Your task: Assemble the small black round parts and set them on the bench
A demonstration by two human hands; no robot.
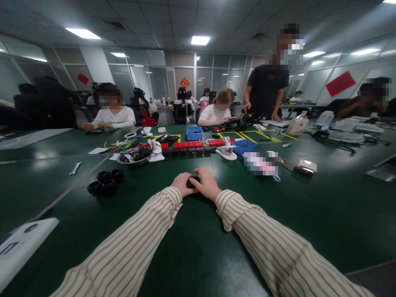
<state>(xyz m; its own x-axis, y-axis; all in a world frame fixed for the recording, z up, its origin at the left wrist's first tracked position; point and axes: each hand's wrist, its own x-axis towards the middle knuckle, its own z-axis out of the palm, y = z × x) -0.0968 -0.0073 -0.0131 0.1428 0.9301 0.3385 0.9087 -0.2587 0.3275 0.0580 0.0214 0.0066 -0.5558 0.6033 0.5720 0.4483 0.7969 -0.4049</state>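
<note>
Black object (195, 180) partly hidden by right hand (206, 184); white case (26, 249) cut off.

Black object (194, 180), striped cream sleeves (126, 239), green table (198, 251)

1 head-worn camera, facing forward and down, close over the green table (198, 260), 2 hands (208, 184) mid-frame, ceiling (145, 24) above.

a broad dark green table (309, 222) carries everything. toward the left edge lie a small wrench (76, 168) and a cluster of glossy black cups (109, 187), with part of a white slab (27, 251) nearer. across the middle stand a metal bowl (134, 164) filled with dark cables, a white clamp (156, 152) close beside it, and another white clip (227, 150) farther right. a blue bin (194, 136) sits beyond; a second blue tray (246, 148) stands near that clip. right of them rest a blurred pink-and-white item (261, 164) and a small pale box (305, 167).
</note>
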